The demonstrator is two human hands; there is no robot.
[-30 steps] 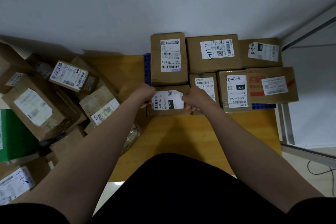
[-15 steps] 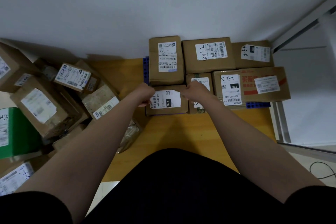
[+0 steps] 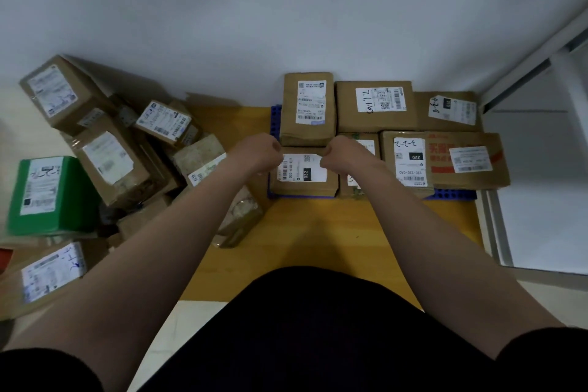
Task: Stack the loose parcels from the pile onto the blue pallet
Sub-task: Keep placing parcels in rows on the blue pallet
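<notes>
Left hand [image 3: 257, 153] and right hand [image 3: 346, 156] curled around opposite ends of small parcel [image 3: 302, 183], seated on front-left corner of blue pallet [image 3: 451, 194]. Risk: sliding off pallet edge if released off-square against neighbouring boxes [image 3: 307, 108].

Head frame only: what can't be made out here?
All head view.
Hidden: fingertips of left hand and right hand, curled under knuckles; grip on 032 parcel unclear.
Covered: blue pallet, by parcels, except edges.
Covered: small parcel label, by right hand.
Blurred, cut by left edge: pile.
</notes>
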